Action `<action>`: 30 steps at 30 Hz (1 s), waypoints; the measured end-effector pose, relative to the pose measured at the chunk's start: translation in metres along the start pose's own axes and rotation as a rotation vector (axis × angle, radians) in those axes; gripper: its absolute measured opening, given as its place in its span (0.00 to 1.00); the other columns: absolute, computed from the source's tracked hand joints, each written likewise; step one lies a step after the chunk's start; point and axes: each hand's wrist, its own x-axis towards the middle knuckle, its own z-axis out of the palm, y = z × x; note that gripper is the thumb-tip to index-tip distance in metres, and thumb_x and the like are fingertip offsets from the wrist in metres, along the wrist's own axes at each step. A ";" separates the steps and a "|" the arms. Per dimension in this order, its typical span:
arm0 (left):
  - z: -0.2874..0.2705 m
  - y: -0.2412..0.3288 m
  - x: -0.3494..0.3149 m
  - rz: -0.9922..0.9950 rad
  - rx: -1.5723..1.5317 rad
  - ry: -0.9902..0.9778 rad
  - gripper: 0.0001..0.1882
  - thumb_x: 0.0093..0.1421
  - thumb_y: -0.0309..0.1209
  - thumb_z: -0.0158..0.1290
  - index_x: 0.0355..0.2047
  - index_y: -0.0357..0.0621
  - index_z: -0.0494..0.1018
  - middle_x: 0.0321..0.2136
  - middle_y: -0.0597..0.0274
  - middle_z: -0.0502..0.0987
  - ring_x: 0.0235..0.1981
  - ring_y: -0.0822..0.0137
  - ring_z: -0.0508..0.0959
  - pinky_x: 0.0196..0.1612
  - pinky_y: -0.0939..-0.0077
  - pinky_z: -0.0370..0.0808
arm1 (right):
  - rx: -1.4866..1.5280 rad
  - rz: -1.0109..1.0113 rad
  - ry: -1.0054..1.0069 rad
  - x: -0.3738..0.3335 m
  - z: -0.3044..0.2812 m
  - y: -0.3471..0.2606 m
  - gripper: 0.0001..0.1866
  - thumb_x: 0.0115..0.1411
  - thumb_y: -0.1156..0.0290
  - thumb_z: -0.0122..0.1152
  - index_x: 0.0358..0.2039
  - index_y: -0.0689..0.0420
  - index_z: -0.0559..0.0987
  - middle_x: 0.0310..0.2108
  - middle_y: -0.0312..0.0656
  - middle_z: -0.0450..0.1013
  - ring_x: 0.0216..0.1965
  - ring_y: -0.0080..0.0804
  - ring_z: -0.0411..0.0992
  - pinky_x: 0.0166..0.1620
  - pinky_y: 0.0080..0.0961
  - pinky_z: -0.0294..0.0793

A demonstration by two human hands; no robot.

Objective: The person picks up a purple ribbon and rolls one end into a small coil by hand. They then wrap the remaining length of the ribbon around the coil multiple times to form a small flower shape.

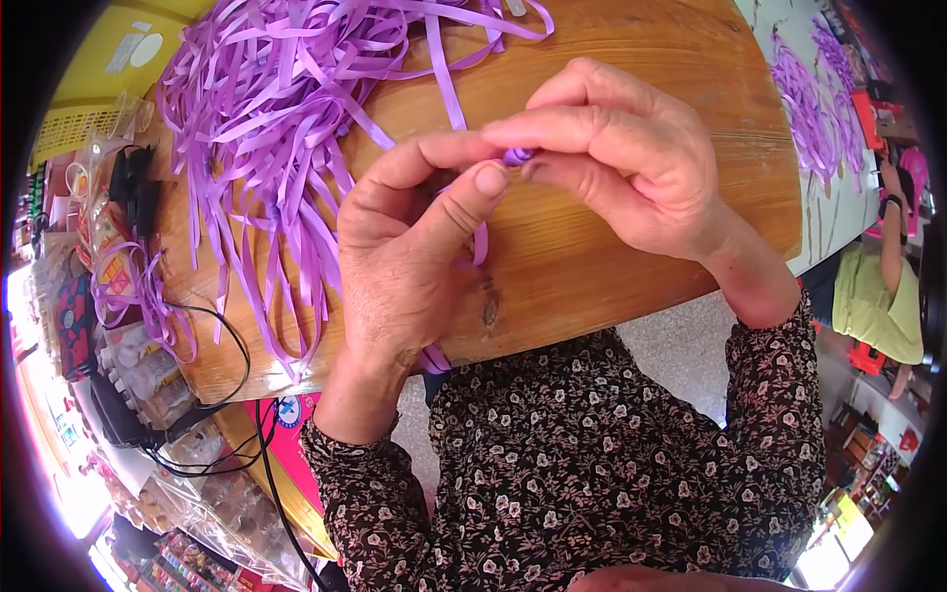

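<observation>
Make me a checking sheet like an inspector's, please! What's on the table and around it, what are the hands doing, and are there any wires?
Surface: wooden table, brown, with visible grain.
Job's things: a small bit of purple ribbon, folded or knotted, I cannot tell which; a tangled ribbon pile lies on the table.
Clutter: clear plastic bags at the left, below a yellow basket.
Hands: fingertips of the left hand and right hand meet at the purple ribbon.
Cables: black cables hang by the table's left side.
Surroundings: at the right, more purple ribbons and another person in a yellow-green top.
</observation>
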 end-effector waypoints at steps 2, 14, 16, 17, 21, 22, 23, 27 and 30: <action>-0.009 -0.001 0.000 0.025 0.016 -0.035 0.08 0.57 0.22 0.54 0.38 0.39 0.74 0.28 0.71 0.75 0.23 0.84 0.66 0.24 0.92 0.63 | 0.046 0.068 0.015 0.000 0.001 0.002 0.15 0.51 0.81 0.59 0.42 0.60 0.78 0.30 0.40 0.72 0.30 0.27 0.72 0.33 0.16 0.71; 0.006 -0.001 -0.007 0.070 -0.047 -0.051 0.05 0.59 0.23 0.52 0.35 0.40 0.75 0.27 0.73 0.73 0.19 0.87 0.63 0.20 0.92 0.58 | 0.579 0.407 0.032 -0.001 -0.002 -0.004 0.21 0.62 0.76 0.49 0.56 0.63 0.63 0.31 0.37 0.73 0.31 0.16 0.69 0.36 0.12 0.68; 0.006 -0.005 -0.008 0.110 -0.016 -0.041 0.05 0.58 0.23 0.52 0.36 0.39 0.74 0.26 0.73 0.72 0.18 0.87 0.62 0.20 0.92 0.58 | 0.535 0.373 0.024 -0.001 -0.001 -0.003 0.20 0.62 0.77 0.49 0.55 0.63 0.64 0.31 0.37 0.73 0.31 0.16 0.69 0.35 0.12 0.68; 0.007 -0.006 -0.008 0.146 0.013 -0.030 0.05 0.58 0.23 0.52 0.36 0.39 0.74 0.26 0.74 0.72 0.18 0.87 0.62 0.19 0.92 0.58 | 0.494 0.345 0.016 -0.002 -0.001 -0.003 0.20 0.62 0.77 0.49 0.55 0.63 0.64 0.31 0.37 0.73 0.31 0.16 0.69 0.35 0.11 0.68; 0.020 -0.011 -0.008 0.167 0.053 0.041 0.06 0.58 0.22 0.53 0.36 0.39 0.74 0.24 0.74 0.71 0.19 0.87 0.62 0.20 0.93 0.57 | 0.485 0.344 0.051 -0.001 -0.001 -0.005 0.18 0.59 0.80 0.52 0.51 0.61 0.68 0.29 0.35 0.74 0.33 0.17 0.71 0.39 0.15 0.71; 0.025 -0.011 -0.006 0.199 0.032 0.069 0.07 0.57 0.22 0.53 0.37 0.39 0.74 0.24 0.75 0.71 0.20 0.87 0.63 0.20 0.93 0.58 | 0.456 0.318 0.056 -0.001 -0.001 -0.005 0.18 0.59 0.80 0.53 0.51 0.61 0.68 0.29 0.35 0.74 0.33 0.17 0.71 0.39 0.15 0.71; 0.028 -0.011 -0.003 0.230 0.011 0.097 0.08 0.57 0.22 0.54 0.38 0.39 0.74 0.24 0.75 0.72 0.21 0.87 0.63 0.20 0.93 0.58 | 0.427 0.294 0.060 -0.002 -0.002 -0.005 0.18 0.59 0.80 0.53 0.51 0.61 0.68 0.28 0.35 0.74 0.33 0.17 0.71 0.38 0.14 0.71; 0.027 -0.014 -0.001 0.161 0.017 0.085 0.10 0.58 0.21 0.51 0.41 0.36 0.72 0.22 0.71 0.71 0.14 0.85 0.58 0.16 0.90 0.52 | 0.484 0.307 0.085 -0.003 -0.001 -0.003 0.18 0.59 0.79 0.53 0.51 0.61 0.68 0.28 0.35 0.74 0.32 0.17 0.71 0.38 0.14 0.72; 0.025 -0.012 -0.002 0.122 -0.030 0.105 0.14 0.56 0.22 0.55 0.44 0.39 0.73 0.25 0.74 0.73 0.21 0.86 0.64 0.20 0.94 0.58 | 0.532 0.379 0.054 -0.002 -0.002 -0.007 0.19 0.60 0.76 0.52 0.53 0.63 0.65 0.30 0.37 0.72 0.31 0.15 0.68 0.34 0.11 0.67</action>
